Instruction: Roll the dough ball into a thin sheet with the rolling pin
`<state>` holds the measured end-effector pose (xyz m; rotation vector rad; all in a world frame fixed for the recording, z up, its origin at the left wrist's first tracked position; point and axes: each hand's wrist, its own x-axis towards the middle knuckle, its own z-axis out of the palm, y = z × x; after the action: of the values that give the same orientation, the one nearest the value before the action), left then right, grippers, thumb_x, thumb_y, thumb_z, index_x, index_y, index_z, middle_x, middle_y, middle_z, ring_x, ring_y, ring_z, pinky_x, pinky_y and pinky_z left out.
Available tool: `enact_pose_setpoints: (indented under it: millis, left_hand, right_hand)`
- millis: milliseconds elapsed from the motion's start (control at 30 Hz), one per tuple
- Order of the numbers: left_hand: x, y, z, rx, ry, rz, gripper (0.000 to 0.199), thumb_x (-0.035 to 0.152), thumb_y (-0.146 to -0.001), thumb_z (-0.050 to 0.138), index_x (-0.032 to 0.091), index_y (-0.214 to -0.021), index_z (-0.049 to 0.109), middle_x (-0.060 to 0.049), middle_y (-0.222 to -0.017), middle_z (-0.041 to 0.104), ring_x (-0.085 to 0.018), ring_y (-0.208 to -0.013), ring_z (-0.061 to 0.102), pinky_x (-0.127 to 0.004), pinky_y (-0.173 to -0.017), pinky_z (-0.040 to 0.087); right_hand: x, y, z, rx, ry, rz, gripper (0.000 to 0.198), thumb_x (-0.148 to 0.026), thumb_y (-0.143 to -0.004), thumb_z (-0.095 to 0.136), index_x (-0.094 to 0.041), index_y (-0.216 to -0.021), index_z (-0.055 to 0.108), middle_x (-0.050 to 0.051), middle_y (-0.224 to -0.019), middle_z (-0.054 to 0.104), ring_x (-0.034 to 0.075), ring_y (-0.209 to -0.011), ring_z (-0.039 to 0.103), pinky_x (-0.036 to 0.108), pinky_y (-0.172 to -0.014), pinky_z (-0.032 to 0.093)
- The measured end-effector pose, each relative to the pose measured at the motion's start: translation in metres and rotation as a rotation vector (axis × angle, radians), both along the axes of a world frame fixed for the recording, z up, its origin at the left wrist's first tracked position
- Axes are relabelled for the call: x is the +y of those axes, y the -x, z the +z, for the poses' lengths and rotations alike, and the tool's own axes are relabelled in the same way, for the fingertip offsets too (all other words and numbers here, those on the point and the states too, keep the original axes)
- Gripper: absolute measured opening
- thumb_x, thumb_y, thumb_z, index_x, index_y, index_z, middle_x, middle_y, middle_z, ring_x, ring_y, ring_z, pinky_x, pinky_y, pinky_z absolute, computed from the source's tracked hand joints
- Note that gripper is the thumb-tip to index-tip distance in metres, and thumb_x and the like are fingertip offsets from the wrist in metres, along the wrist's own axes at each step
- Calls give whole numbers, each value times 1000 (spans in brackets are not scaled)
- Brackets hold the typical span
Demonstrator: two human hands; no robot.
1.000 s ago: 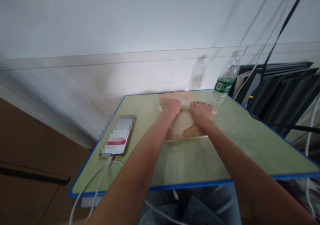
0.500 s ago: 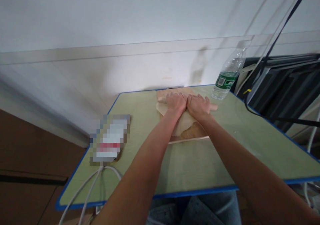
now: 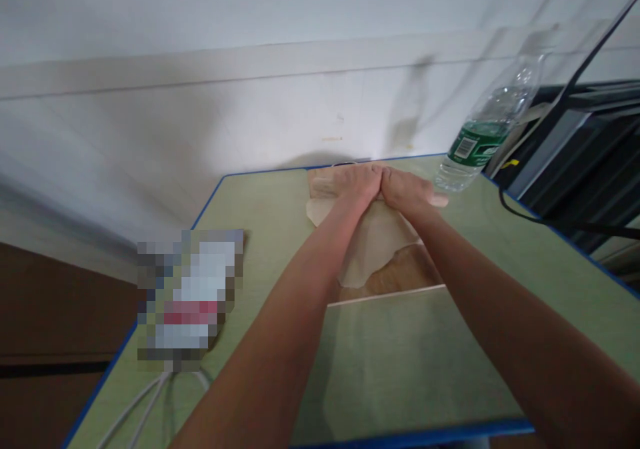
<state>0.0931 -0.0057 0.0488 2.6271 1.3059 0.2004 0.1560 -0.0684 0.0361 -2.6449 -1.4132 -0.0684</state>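
A thin, pale sheet of dough [image 3: 375, 246] lies flat, uneven at its edges, on a brown wooden board [image 3: 407, 272]. Across the dough's far part sits a wooden rolling pin [image 3: 440, 200], its right end poking out beyond my hand. My left hand [image 3: 357, 181] is closed over the pin, and my right hand [image 3: 406, 189] grips it just beside, the thumbs nearly touching. Most of the pin's middle is hidden beneath both hands. My forearms cover the board's left and right sides.
The pale green table [image 3: 395, 356] has a blue edge and meets a white wall. A water bottle [image 3: 480, 136] with a green label stands at the back right. To the left lies a pixelated flat object [image 3: 200, 289] with white cables [image 3: 145, 402]. Dark folders [image 3: 595, 149] are at the right.
Both hands have pushed the rolling pin away from me toward the board's far edge, uncovering more dough. The view has moved closer to the table.
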Motion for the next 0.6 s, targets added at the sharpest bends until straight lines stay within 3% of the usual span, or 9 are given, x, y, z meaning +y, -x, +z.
enact_pose_setpoints:
  millis: [100, 233, 600]
  left_hand:
    - [6, -3, -3, -16, -68, -12, 50, 34, -99, 23, 18, -114, 67, -10, -119, 65, -26, -109, 60, -37, -89, 45]
    - [14, -9, -4, -61, -44, 33, 52, 37, -99, 22, 15, -112, 68, -11, -116, 67, -26, -108, 61, -38, -90, 45]
    - [42, -30, -6, -181, -71, 2, 45, 32, -98, 28, 14, -107, 68, -12, -110, 67, -24, -105, 62, -35, -87, 48]
  right_hand:
    - [8, -6, -1, 39, -12, -37, 47, -26, -97, 22, -20, -118, 63, 14, -123, 63, 30, -109, 61, 42, -83, 48]
    - [19, -16, -1, 79, -48, -46, 47, -27, -96, 23, -20, -119, 64, 16, -124, 63, 30, -109, 61, 41, -83, 47]
    - [41, -32, 4, 81, -36, 16, 48, -24, -96, 22, -14, -120, 63, 19, -122, 62, 31, -111, 59, 43, -84, 48]
